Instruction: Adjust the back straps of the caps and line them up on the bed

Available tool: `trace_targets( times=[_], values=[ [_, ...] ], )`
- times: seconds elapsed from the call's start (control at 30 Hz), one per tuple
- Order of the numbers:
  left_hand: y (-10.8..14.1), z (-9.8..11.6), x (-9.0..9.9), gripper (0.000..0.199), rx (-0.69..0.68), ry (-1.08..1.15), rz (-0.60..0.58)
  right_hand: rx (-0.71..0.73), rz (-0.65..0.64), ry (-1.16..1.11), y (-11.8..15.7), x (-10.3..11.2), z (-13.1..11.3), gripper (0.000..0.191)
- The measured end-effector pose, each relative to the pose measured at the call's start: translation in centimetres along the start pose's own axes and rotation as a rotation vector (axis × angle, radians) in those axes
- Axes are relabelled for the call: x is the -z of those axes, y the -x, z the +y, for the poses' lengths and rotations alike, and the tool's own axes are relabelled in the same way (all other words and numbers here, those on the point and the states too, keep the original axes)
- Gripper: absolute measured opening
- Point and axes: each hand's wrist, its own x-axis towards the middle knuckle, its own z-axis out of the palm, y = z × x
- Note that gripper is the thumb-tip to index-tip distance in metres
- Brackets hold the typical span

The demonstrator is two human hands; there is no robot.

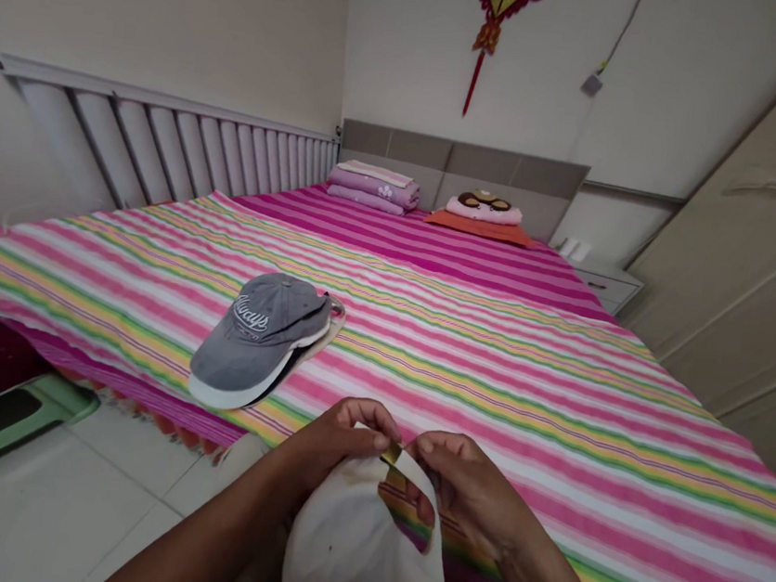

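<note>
A white cap (pixel 358 549) hangs between my two hands near the bed's front edge, its back strap and opening turned up toward me. My left hand (pixel 353 441) pinches the strap at the left, by a small shiny gold-coloured buckle (pixel 392 453). On the other side, my right hand (pixel 461 481) is closed on the strap, some of its fingers showing through the opening. The cap's brim is out of sight. To the left on the bed lies a grey cap (pixel 272 325) with white lettering, stacked over another light-coloured cap that is mostly hidden.
A striped sheet (pixel 558 395) covers the bed. Folded purple bedding (pixel 375 187) and a pink cushion (pixel 485 209) sit by the headboard (pixel 431 156). A white rail (pixel 167 140) runs along the left. A green stool (pixel 14 435) stands on the tiled floor, lower left.
</note>
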Motion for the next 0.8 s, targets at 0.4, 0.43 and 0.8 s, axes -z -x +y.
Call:
trace_targets(
  times=[0.4,0.43,0.8],
  values=[
    [-0.2,2.4,1.0,0.024,0.325,-0.181,-0.090,0.047,0.022,0.136,0.1,-0.2,-0.2,0.038],
    [-0.2,2.4,1.1,0.024,0.314,-0.184,-0.097,0.044,0.016,0.133,0.0,-0.1,-0.3,0.038],
    [-0.7,2.7,2.3,0.026,0.137,0.009,-0.026,-0.080,-0.163,-0.054,-1.3,3.8,2.8,0.042]
  ],
)
